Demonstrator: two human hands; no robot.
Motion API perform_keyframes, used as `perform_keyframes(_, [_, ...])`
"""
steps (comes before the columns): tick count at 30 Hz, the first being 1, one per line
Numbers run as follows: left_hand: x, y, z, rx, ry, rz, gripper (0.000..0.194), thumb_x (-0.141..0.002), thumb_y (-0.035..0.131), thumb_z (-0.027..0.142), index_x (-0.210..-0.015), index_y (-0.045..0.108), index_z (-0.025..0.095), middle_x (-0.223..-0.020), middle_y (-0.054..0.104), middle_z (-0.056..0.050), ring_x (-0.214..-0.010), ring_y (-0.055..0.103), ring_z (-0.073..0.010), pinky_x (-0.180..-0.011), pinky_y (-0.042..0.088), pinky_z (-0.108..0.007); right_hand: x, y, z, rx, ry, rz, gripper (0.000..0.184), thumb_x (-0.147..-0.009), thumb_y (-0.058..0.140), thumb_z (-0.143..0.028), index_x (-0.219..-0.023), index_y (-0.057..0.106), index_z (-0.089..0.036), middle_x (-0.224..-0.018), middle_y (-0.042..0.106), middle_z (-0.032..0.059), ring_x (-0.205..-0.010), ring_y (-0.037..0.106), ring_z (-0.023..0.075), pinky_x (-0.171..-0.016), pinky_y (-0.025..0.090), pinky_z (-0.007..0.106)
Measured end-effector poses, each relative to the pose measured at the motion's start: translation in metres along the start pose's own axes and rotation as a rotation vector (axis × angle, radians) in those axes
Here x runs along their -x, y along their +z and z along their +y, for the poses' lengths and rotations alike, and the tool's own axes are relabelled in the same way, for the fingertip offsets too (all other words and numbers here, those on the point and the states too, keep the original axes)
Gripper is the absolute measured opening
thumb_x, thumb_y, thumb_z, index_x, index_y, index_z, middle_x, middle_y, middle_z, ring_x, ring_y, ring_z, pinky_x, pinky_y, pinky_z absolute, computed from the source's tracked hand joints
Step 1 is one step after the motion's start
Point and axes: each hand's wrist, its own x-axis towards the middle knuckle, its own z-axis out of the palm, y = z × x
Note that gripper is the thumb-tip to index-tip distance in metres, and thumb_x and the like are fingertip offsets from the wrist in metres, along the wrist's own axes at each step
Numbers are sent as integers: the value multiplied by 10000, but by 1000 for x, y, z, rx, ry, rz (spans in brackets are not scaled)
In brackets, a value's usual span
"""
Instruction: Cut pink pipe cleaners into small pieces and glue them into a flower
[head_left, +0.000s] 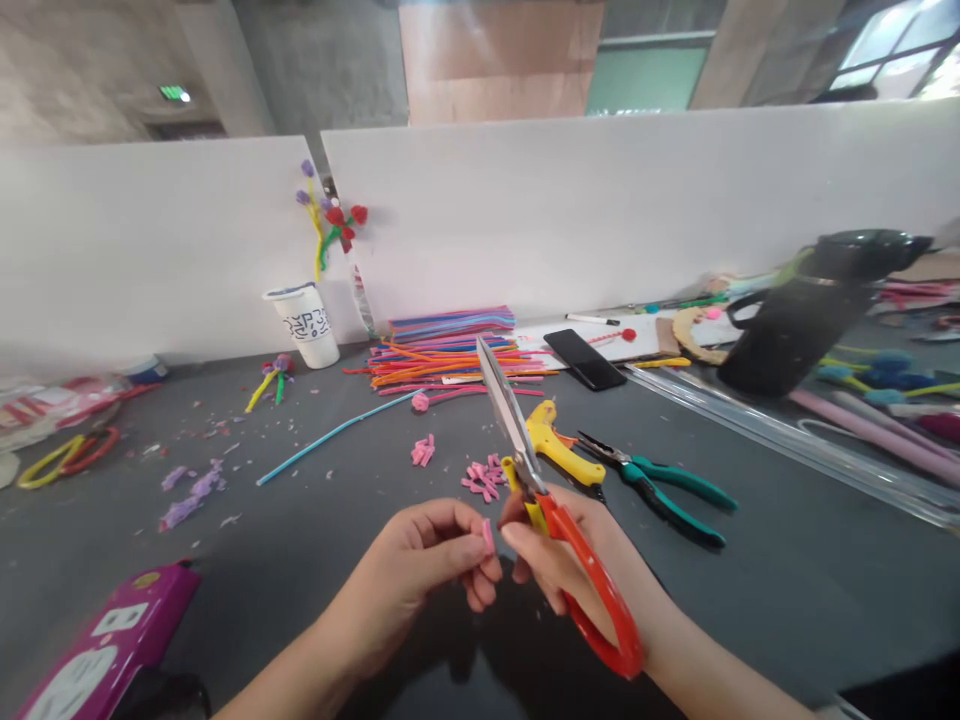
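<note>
Between thumb and forefinger, my left hand (431, 555) pinches a short pink pipe cleaner piece (488, 537). My right hand (562, 545) holds red-handled scissors (592, 590), their blades pointing up and away from me, closed or nearly so. The fingertips of both hands are close together but apart. Just beyond them lie a loose pile of cut pink pieces (484, 478) and a smaller bunch of pink pieces (423, 450). A yellow glue gun (566, 455) lies behind my right hand, partly covered by the scissors. Pliers with green handles (660, 485) rest to its right.
Bundled coloured pipe cleaners (442, 350) lie by the white partition (600, 210). A phone (585, 359), a black jug (806, 320) and clear sticks (787, 440) are at right. A paper cup (306, 325), purple scraps (195, 495) and a magenta box (112, 640) are at left.
</note>
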Motion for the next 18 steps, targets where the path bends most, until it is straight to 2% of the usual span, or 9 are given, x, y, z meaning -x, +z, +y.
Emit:
perform_keyframes(6, [-2,0,-3,-55,-73,-27,113,-733,626,209,-699,636,101,-617,625,-38,-513,556,-99,-518,441,-218,-3,1,-2,-60,14,-98,122,-748,529,-299,-728,495,-184,-470,494,-91,-293,366,30,-309,276,139])
perform_keyframes(11, [-2,1,1,-227,-14,68,73,-697,647,188,-711,658,117,-621,649,-34,-561,567,-112,-562,451,-223,-2,1,-9,30,80,-78,92,-724,526,-228,-670,469,-180,-508,511,-73,-324,372,27,-321,268,139])
perform_keyframes(18, [-3,3,-6,-322,-11,117,48,-676,613,135,-699,653,121,-576,609,-5,-512,539,-100,-513,431,-216,-3,4,-8,88,26,-60,97,-724,499,-208,-659,430,-189,-520,446,-80,-349,363,35,-361,278,162])
